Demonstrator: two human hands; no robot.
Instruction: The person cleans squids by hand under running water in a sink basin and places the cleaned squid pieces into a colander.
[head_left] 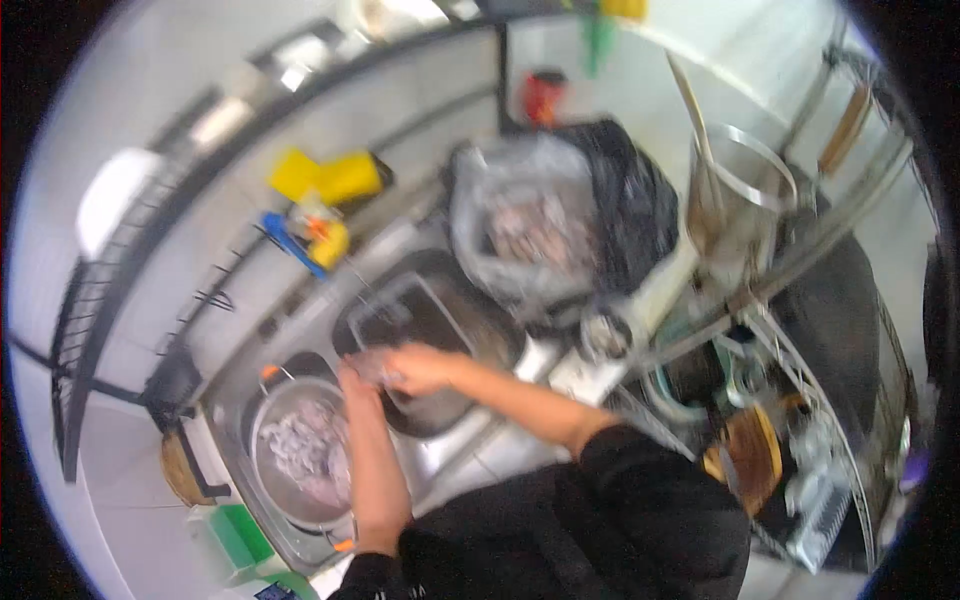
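My left hand and my right hand meet over the double sink. A small greyish-pink, wet-looking piece shows between them, pinched by the closed fingers; blur hides its kind. Below and left of my hands, a metal pot with orange-tipped handles sits in the left basin, holding pale grey and pink pieces. Beyond my right forearm stands a container lined with a clear plastic bag, with pinkish-brown pieces inside. A clear rectangular tub lies in the right basin.
A black bag borders the lined container. At the right stand a tall metal pot with a long-handled utensil and a wire rack. Yellow and blue items hang on the wall. A green box is near the lower left.
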